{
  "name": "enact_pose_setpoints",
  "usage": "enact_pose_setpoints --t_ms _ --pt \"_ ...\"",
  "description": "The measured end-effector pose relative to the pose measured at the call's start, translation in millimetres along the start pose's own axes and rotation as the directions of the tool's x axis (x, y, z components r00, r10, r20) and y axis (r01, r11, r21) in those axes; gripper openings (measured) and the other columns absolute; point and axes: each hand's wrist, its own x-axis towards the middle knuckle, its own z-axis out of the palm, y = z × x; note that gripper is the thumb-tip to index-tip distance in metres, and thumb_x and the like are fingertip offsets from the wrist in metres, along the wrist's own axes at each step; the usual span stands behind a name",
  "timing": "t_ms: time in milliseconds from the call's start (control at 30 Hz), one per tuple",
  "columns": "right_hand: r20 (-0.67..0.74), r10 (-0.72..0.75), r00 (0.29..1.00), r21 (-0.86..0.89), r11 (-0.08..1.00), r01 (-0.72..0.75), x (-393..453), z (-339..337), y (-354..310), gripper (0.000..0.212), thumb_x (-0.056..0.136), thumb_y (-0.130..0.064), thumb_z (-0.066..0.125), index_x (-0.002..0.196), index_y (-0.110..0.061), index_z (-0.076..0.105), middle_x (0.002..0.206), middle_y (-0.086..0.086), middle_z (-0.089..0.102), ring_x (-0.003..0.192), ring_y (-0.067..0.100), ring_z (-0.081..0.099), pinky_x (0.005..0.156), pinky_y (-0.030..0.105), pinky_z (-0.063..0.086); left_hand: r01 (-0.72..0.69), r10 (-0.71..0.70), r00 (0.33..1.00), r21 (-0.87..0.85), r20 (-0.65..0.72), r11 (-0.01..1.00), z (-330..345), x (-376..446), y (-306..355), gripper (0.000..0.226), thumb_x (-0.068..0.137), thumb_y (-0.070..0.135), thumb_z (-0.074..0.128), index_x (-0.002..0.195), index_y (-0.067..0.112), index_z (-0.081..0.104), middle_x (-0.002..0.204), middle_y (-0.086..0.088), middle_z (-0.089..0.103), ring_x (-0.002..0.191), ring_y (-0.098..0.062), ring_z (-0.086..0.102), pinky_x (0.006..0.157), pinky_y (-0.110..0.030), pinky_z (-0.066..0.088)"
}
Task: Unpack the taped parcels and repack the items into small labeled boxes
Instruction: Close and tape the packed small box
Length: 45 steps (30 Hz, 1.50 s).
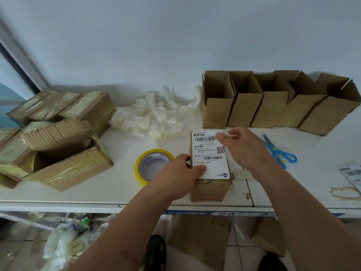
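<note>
A small closed cardboard box [210,189] stands near the table's front edge, with a white shipping label [210,153] lying on its top. My left hand [181,175] grips the box's left side and its thumb presses the label's near left corner. My right hand [242,147] is at the label's far right corner, fingers pinching the edge there. An opened taped parcel [58,153] sits at the left, its flaps up and its inside dark. Several taped parcels [64,108] are stacked behind it.
A yellow tape roll [150,165] lies just left of the box. Several open small boxes [273,100] line the back right. Crumpled white packing film [156,118] is at the back middle. Blue scissors [279,151] and more labels [351,175] lie at the right.
</note>
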Motion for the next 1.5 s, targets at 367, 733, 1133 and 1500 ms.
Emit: enact_pose_setpoints --t_ms 367,733,1133,1500 --pt "0.159 -0.119 0.98 -0.398 0.901 0.173 35.1 32.6 -26.2 0.082 0.078 -0.087 0.032 0.125 -0.023 0.055 0.105 -0.002 0.065 0.092 0.016 0.062 0.082 0.041 0.052 -0.005 0.006 1.0 -0.038 0.026 0.999 -0.5 0.9 -2.3 0.043 0.097 0.04 0.058 0.135 0.023 0.049 0.104 0.012 0.061 0.092 -0.009 0.062 0.089 -0.041 0.057" --pt "0.152 -0.064 0.986 -0.241 0.965 0.1 44.7 37.0 -15.7 0.078 0.068 -0.088 0.048 0.102 -0.019 0.065 0.082 -0.004 0.069 0.075 0.015 0.067 0.077 0.042 0.056 0.006 -0.004 0.999 -0.039 0.054 0.999 0.8 5.8 -4.1 0.043 0.096 0.038 0.06 0.135 0.023 0.048 0.109 0.009 0.059 0.1 -0.017 0.063 0.087 -0.043 0.057" --pt "0.138 -0.047 0.989 -0.229 0.97 0.078 44.5 37.7 -17.6 0.076 0.067 -0.088 0.05 0.101 -0.021 0.064 0.081 -0.006 0.069 0.075 0.015 0.067 0.079 0.042 0.055 0.033 -0.033 0.999 -0.002 0.027 0.999 15.3 3.7 -4.5 0.054 0.092 0.059 0.054 0.132 0.024 0.048 0.119 0.005 0.062 0.096 -0.017 0.062 0.083 -0.036 0.057" --pt "0.102 -0.105 0.989 -0.315 0.94 0.132 41.3 35.2 -18.4 0.085 0.077 -0.083 0.045 0.116 -0.01 0.062 0.07 -0.011 0.047 0.066 0.007 0.048 0.077 0.036 0.046 0.064 -0.057 0.997 -0.117 0.057 0.991 20.8 8.3 -6.3 0.047 0.084 0.06 0.065 0.115 0.025 0.058 0.097 0.007 0.067 0.081 -0.011 0.064 0.076 -0.031 0.058"
